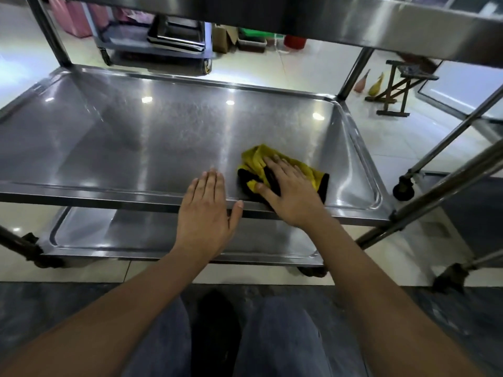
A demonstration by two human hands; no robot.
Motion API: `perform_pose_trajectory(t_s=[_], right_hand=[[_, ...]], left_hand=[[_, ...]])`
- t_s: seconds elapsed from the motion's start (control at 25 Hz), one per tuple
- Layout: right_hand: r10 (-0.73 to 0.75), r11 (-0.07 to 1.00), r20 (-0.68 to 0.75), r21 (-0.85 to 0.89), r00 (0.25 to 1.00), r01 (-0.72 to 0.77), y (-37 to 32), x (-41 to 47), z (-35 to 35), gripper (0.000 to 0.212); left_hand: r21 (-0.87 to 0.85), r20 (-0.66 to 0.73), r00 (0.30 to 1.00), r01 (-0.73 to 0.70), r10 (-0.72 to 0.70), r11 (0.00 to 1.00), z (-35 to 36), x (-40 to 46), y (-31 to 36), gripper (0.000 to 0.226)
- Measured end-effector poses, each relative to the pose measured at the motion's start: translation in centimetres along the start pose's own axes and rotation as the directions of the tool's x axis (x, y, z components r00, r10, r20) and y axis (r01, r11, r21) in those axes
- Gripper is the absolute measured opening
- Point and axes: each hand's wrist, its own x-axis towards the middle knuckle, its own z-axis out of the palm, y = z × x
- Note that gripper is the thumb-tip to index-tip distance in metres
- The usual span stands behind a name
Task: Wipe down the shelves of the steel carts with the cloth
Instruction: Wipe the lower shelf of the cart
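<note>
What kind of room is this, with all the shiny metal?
Probably a commercial kitchen or its storeroom. A steel cart with tray-like shelves fills the view, another cart behind carries stacked metal trays, and the floor is pale tile.

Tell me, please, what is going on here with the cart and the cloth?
A person is wiping the middle shelf of a steel cart. The right hand presses flat on a yellow and black cloth near the shelf's front right corner. The left hand rests flat over the front rim beside it, fingers straight, holding nothing. A lower shelf shows beneath, and another cart stands further back on the floor.
</note>
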Motion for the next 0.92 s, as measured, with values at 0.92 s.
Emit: perform_pose_trajectory(t_s=[0.92], right_hand=[[0.119,0.990,-0.056,-0.069,0.991,-0.122,-3.8,4.0,1.3,0.079]], left_hand=[[-0.114,-0.136,0.847,0.502,-0.514,0.857,-2.3,-6.8,-25.4,0.084]])
